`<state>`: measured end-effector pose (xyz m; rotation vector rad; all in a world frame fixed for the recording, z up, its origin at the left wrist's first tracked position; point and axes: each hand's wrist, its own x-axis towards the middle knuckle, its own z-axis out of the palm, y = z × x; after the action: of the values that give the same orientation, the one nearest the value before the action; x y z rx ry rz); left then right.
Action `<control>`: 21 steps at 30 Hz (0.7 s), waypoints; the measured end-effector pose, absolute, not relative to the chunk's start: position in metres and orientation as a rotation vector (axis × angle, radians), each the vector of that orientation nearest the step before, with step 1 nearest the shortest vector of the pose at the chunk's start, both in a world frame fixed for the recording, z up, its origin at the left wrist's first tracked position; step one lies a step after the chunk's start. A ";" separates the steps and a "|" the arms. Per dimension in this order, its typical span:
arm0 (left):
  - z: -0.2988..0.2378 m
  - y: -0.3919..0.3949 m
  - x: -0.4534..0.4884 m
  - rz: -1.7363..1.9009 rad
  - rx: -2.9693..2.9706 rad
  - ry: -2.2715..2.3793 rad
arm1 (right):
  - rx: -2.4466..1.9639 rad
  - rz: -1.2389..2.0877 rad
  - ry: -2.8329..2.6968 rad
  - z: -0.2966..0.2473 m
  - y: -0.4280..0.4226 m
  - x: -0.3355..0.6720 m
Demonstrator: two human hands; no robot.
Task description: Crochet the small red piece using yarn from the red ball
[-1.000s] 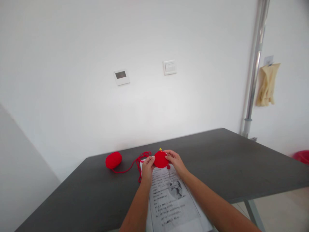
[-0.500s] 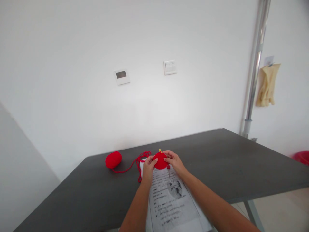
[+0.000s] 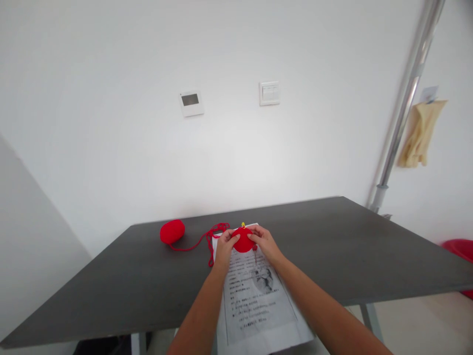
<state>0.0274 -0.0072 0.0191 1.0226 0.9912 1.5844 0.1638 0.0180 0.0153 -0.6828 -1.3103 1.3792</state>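
A round red crochet piece [image 3: 243, 240] with a small yellow marker [image 3: 243, 225] at its top is held between both hands above a printed paper sheet [image 3: 258, 301]. My left hand [image 3: 224, 246] pinches its left edge and my right hand [image 3: 261, 241] pinches its right edge. A red strand of yarn [image 3: 199, 241] runs left from the piece to a red yarn ball [image 3: 172, 231] lying on the dark table [image 3: 351, 251].
A white wall stands right behind the table, with a small display panel [image 3: 191, 102] and a light switch [image 3: 269, 93]. A metal pole [image 3: 402, 103] rises at the right, with a cream cloth [image 3: 421, 133] hanging beside it. Something red [image 3: 460, 249] sits low at far right.
My hands have drawn closer together on the crochet piece. The head camera has tilted, shifting the wall fittings and pole in view.
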 end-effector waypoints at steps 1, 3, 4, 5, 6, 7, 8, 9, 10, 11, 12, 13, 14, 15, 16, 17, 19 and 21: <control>0.018 -0.007 0.027 1.586 1.030 0.992 | -0.685 1.377 -1.314 0.015 0.018 0.164; 0.017 -0.005 0.027 1.597 1.043 1.000 | -0.696 1.371 -1.321 0.014 0.019 0.164; 0.015 -0.004 0.026 1.614 1.047 1.004 | -0.705 1.368 -1.324 0.014 0.019 0.164; 0.014 -0.003 0.026 1.638 1.049 1.010 | -0.715 1.367 -1.328 0.014 0.019 0.164; 0.013 -0.002 0.025 1.661 1.054 1.016 | -0.723 1.362 -1.332 0.014 0.019 0.165; 0.012 -0.001 0.025 1.683 1.058 1.023 | -0.730 1.358 -1.336 0.014 0.018 0.165; 0.011 0.000 0.024 1.712 1.058 1.032 | -0.735 1.356 -1.343 0.014 0.018 0.165; 0.011 0.000 0.024 1.743 1.055 1.038 | -0.737 1.356 -1.345 0.015 0.018 0.165; 0.011 -0.001 0.024 1.754 1.063 1.036 | -0.737 1.357 -1.346 0.015 0.017 0.166; 0.012 -0.001 0.024 1.748 1.076 1.033 | -0.732 1.361 -1.347 0.015 0.017 0.166; 0.013 -0.002 0.024 1.728 1.089 1.030 | -0.729 1.360 -1.348 0.016 0.016 0.166; 0.013 -0.003 0.025 1.705 1.093 1.026 | -0.726 1.362 -1.352 0.016 0.016 0.166; 0.014 -0.004 0.025 1.680 1.098 1.018 | -0.729 1.359 -1.356 0.016 0.016 0.166; 0.014 -0.004 0.025 1.664 1.101 1.009 | -0.734 1.356 -1.365 0.017 0.016 0.166; 0.015 -0.005 0.026 1.647 1.107 0.994 | -0.740 1.352 -1.371 0.017 0.015 0.166; 0.015 -0.005 0.026 1.632 1.119 0.984 | -0.738 1.350 -1.382 0.017 0.015 0.166; 0.015 -0.005 0.027 1.602 1.137 0.985 | -0.736 1.351 -1.398 0.018 0.015 0.166; 0.014 -0.005 0.028 1.597 1.134 0.996 | -0.744 1.347 -1.403 0.018 0.014 0.166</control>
<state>0.0278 -0.0047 0.0143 1.1337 0.9964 1.5973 0.1665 0.0141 0.0180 -0.7441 -1.4032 1.3473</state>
